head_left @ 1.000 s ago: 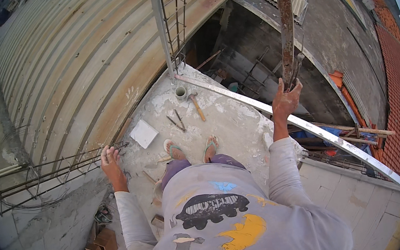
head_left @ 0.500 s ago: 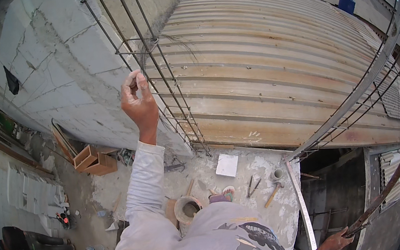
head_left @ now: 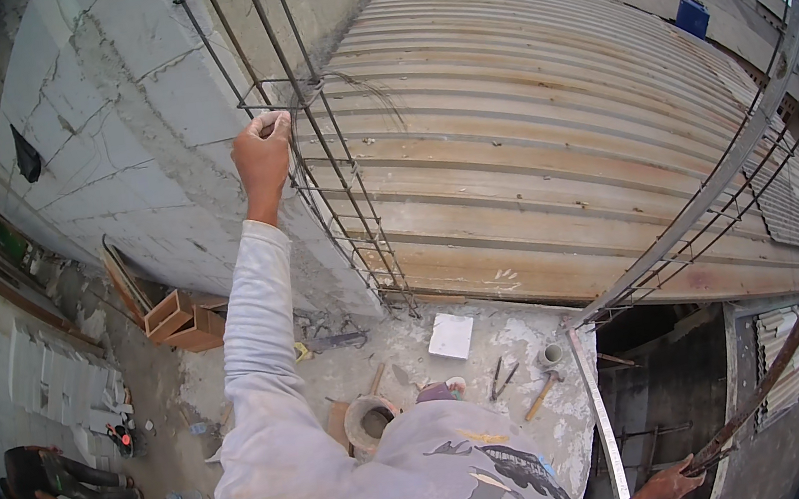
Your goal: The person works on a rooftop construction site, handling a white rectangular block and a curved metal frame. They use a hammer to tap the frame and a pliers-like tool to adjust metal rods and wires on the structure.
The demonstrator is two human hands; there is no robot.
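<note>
Up against the tall steel rebar cage (head_left: 327, 123) is my left hand (head_left: 262, 156), thumb and fingers pinched together beside a bar. Whatever lies in that pinch is too small to make out. Thin loose wires (head_left: 368, 89) stick out from the cage just right of the fingers. The cage stands along the edge of a grey block wall (head_left: 130, 154). Low at the right, my right hand (head_left: 668, 485) is closed round the lower part of a long rusty pole (head_left: 787, 355), which slants up to the right.
Below me on the concrete floor are a bucket (head_left: 372, 421), a white block (head_left: 451, 336), a hammer (head_left: 543, 394) and a grey pipe stub (head_left: 550, 355). A dark opening (head_left: 649, 378) lies at the right. A corrugated metal roof (head_left: 527, 142) spreads ahead. Another person (head_left: 72, 479) bends over at lower left.
My left hand has risen slightly, and its fingers have drawn together into a tighter pinch at the cage. The right hand stays on the pole. The view has shifted a little.
</note>
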